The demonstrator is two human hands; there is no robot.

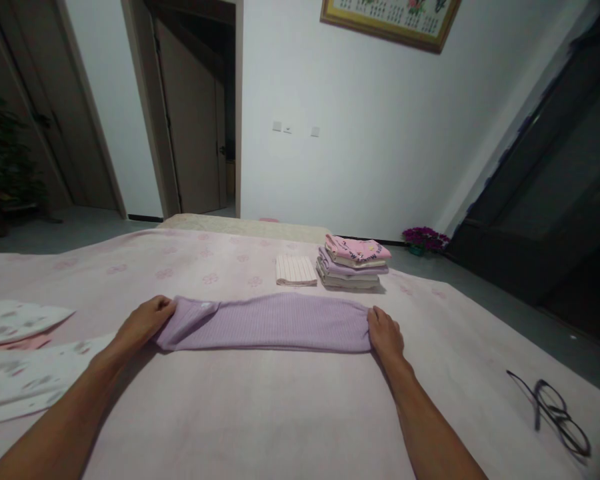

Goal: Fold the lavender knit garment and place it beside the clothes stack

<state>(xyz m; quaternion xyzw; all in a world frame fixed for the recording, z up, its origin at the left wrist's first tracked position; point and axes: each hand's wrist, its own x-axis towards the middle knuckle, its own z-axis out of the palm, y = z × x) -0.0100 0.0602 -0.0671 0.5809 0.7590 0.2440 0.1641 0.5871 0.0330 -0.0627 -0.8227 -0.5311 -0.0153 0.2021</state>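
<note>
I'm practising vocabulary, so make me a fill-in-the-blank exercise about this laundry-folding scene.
The left hand and right hand touch opposite ends of the lilac ribbed garment, which lies on the ____.
The top piece in the stack of folded clothes is ____.
The striped folded cloth lies ____ of that stack.
Missing words: bed; pink; left.

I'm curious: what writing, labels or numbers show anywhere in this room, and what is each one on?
Pink folded top, uppermost on the stack of folded clothes: dark letters along its front edge, too blurred to read.
Framed picture on the wall: rows of small characters, too small to read.
White tag on the lilac knit: no writing can be made out.
No other text shows.
</note>
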